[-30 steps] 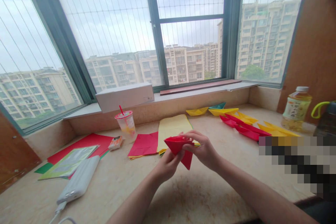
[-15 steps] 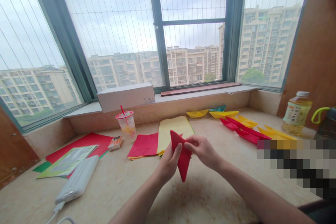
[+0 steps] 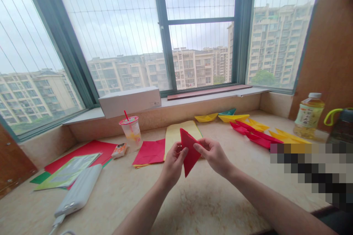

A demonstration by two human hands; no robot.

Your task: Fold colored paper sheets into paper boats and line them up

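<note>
A folded piece of red paper (image 3: 190, 158), diamond-like with a point at top and bottom, is held up above the counter between both hands. My left hand (image 3: 174, 161) pinches its left edge, thumb on the near face. On its right side my right hand (image 3: 212, 154) grips it, thumb in front and fingers behind. Behind the hands lie a yellow sheet (image 3: 179, 132) and a stack of red paper (image 3: 150, 151). Several folded paper boats rest at the back right, among them a yellow boat (image 3: 206, 118), a teal boat (image 3: 227, 112) and a red boat (image 3: 257, 140).
A drink cup (image 3: 130, 132) with a red straw stands by a small orange-white packet (image 3: 119, 150). A white power bank (image 3: 79, 191) with a cable lies at left, beside red sheets (image 3: 91, 148). A bottle (image 3: 309, 115) stands at right; a white box (image 3: 131, 102) sits on the sill.
The red paper has risen slightly and now shows a broader, flatter face. My right thumb has shifted onto its front, and my left hand has moved a little toward its edge.
</note>
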